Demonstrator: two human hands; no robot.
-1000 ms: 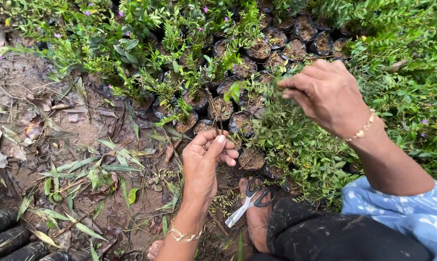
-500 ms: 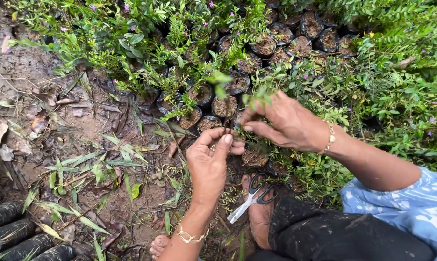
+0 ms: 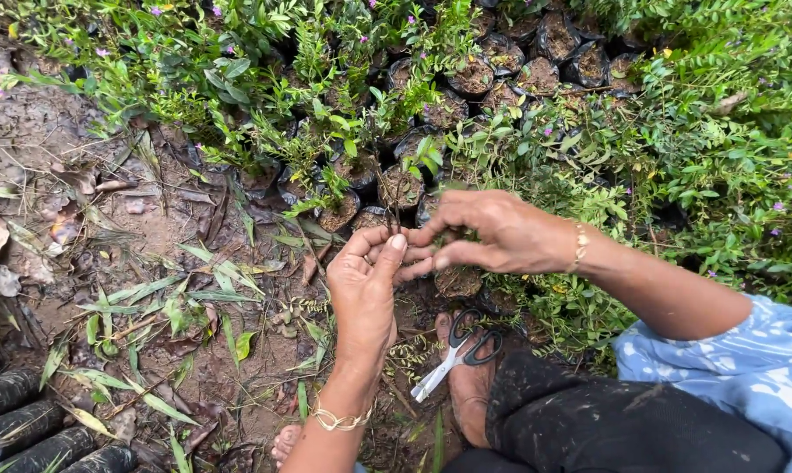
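Closest to the camera, the person's dark trouser leg (image 3: pixel 623 429) fills the lower right, with a pale blue patterned sleeve (image 3: pixel 746 368) beside it. A bare foot (image 3: pixel 468 385) rests on the muddy ground (image 3: pixel 151 219), and a pair of scissors (image 3: pixel 455 350) with black handles and light blades lies across it, touching no hand. At lower left, 4 dark soil-filled bags (image 3: pixel 28 429) lie on their sides.

The left hand (image 3: pixel 365 289), a thin bracelet (image 3: pixel 339 420) at its wrist, reaches up from below. Its thumb and fingers are pinched closed on a thin dark stem cutting (image 3: pixel 393 210), which stands nearly upright and pokes out above the fingertips. The right hand (image 3: pixel 492 232), with a beaded bracelet (image 3: pixel 578 247) at the wrist, comes in from the right; its fingertips meet those of the left hand at the base of the same cutting. The fingers are curled nearly closed, but whether they grip the stem or only touch it I cannot tell. So the cutting sits right at the meeting of both hands, its lower end hidden between the fingers.

Just beyond the hands are small black nursery bags (image 3: pixel 400 188) filled with soil, some holding leafy seedlings (image 3: pixel 326 149). Farther back, more bags (image 3: pixel 553 39) crowd together among green plants with tiny purple flowers (image 3: pixel 216 10).
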